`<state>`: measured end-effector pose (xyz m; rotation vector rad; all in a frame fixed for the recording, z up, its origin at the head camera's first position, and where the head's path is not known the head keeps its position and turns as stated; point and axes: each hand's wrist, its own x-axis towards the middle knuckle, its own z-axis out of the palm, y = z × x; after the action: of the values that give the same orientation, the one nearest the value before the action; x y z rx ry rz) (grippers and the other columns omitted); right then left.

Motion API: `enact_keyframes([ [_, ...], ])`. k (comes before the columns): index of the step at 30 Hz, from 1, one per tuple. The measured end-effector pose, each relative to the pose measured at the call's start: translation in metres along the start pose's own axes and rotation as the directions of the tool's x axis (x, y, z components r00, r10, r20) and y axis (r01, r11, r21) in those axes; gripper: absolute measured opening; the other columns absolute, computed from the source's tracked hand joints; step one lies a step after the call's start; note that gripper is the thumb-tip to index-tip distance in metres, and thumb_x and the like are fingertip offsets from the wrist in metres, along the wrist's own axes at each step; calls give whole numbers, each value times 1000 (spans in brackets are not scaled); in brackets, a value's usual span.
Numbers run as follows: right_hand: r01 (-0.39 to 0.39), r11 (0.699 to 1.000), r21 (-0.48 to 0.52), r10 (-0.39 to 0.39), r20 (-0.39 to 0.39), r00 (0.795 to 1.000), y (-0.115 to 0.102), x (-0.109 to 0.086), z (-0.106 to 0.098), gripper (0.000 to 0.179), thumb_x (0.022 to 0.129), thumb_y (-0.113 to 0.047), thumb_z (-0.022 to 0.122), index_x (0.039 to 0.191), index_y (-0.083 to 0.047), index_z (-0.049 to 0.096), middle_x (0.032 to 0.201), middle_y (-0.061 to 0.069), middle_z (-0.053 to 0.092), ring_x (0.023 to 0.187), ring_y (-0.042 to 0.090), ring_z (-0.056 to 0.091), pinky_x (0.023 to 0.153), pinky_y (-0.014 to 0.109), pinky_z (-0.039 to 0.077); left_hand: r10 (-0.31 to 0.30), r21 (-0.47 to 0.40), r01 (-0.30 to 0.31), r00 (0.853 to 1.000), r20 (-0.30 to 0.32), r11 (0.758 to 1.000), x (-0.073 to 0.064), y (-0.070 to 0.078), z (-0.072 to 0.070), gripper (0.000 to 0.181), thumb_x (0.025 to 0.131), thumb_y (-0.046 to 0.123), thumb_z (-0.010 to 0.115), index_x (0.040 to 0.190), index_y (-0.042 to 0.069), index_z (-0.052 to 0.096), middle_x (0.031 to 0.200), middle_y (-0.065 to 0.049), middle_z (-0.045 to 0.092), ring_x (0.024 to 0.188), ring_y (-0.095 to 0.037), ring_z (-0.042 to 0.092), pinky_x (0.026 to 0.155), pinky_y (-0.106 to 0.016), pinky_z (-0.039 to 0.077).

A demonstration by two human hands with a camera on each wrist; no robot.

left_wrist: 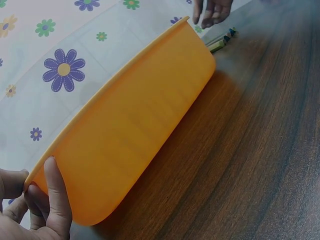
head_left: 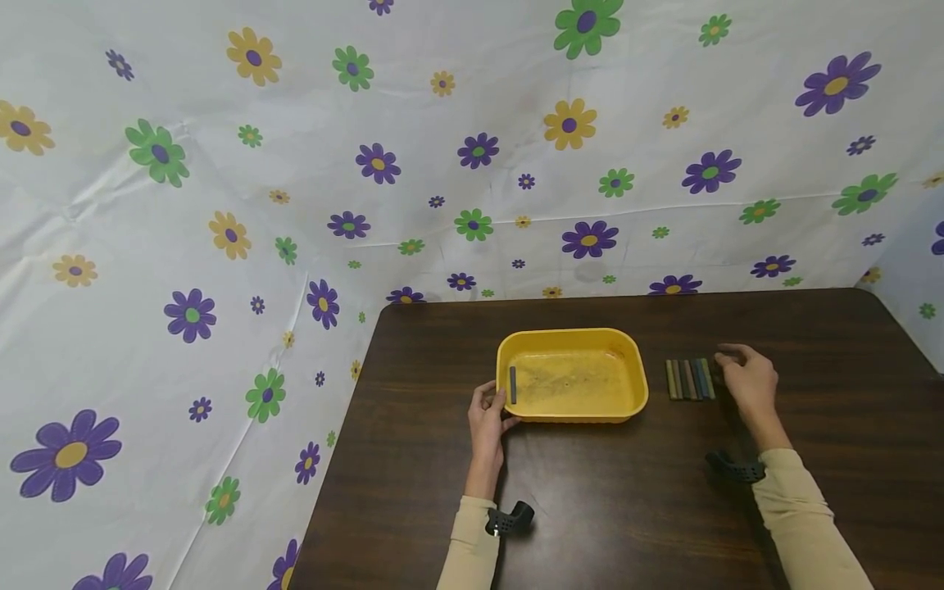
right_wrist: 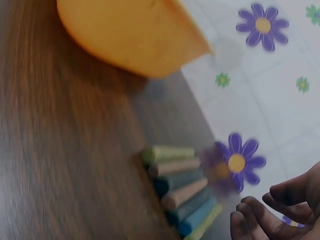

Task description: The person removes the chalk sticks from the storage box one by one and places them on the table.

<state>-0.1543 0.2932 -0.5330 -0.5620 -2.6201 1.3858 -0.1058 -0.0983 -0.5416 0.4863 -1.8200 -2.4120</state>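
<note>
A yellow plastic tub (head_left: 568,385) stands on the table, its inside smudged. One dark grey-blue chalk stick (head_left: 513,385) lies upright in line along its left end. My left hand (head_left: 487,418) grips the tub's near left corner, thumb and fingers on either side of the rim in the left wrist view. To the right of the tub, several chalk sticks (head_left: 690,380) in yellow-green, brownish and blue lie side by side. Just beyond the row's right end is my right hand (head_left: 751,383), its fingers (right_wrist: 256,217) loosely bent with nothing seen between them.
The dark wood-grain table (head_left: 590,508) runs back to a white cloth (head_left: 413,106) printed with flowers, which also hangs at the left side. A black wrist band with a camera sits on each forearm, the left one (head_left: 510,519) close above the table.
</note>
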Motion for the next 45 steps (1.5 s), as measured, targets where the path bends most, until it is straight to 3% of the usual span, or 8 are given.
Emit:
enact_keyframes([
  [10,51,997,65,-54,50,997,-47,-16,19,42,101,-30,46,127,1,57,119,26,58,102,39,53,73,51,44,-4,5,4,1000,-7,1000,0,0,0,36,96,18,59,128,2,53,109,-29,52,91,-41,59,58,-28,56],
  [16,55,992,117,-64,71,995,-64,-19,35,43,98,-38,52,123,-4,62,107,17,66,91,28,60,69,51,49,2,7,-2,1000,-4,1000,-1,-1,0,35,96,17,59,127,3,53,110,-28,52,92,-44,58,57,-29,56],
  [20,87,989,119,-99,102,990,-74,-22,44,43,99,-38,50,123,-4,61,106,18,66,88,29,62,67,49,51,15,8,-15,1000,6,1000,0,-1,0,36,97,17,58,128,1,52,108,-26,53,88,-39,60,58,-30,56],
  [25,145,977,159,-172,169,971,-95,-30,51,40,102,-30,47,126,1,57,111,24,62,96,36,61,76,40,54,15,6,-15,1000,4,1000,-1,-1,0,37,97,18,59,128,0,52,108,-27,53,88,-40,61,58,-29,56],
  [27,159,967,199,-197,193,961,-103,-33,56,39,102,-27,48,126,2,57,111,24,62,97,36,61,76,34,56,15,10,-15,1000,4,1000,-1,-1,0,37,97,18,59,128,0,51,109,-28,52,88,-41,61,57,-29,56],
  [31,178,947,266,-244,239,940,-115,-37,67,37,101,-24,49,125,4,56,109,26,63,97,38,63,75,33,57,8,18,-8,1000,2,1000,0,-1,0,38,96,19,60,129,2,52,107,-26,52,87,-40,61,58,-28,56],
  [39,193,939,283,-280,310,909,-132,-45,84,35,101,-23,50,125,2,56,110,26,63,100,41,61,82,48,54,1,16,-1,1000,4,1000,0,-1,-1,39,96,19,60,130,1,52,106,-26,52,83,-35,61,59,-31,57],
  [45,175,936,307,-281,347,895,-141,-50,97,33,101,-22,50,124,1,56,111,26,62,102,40,60,83,52,52,-3,16,3,1000,4,1000,1,0,0,40,97,17,59,131,-1,49,108,-26,52,88,-40,61,58,-29,56],
])
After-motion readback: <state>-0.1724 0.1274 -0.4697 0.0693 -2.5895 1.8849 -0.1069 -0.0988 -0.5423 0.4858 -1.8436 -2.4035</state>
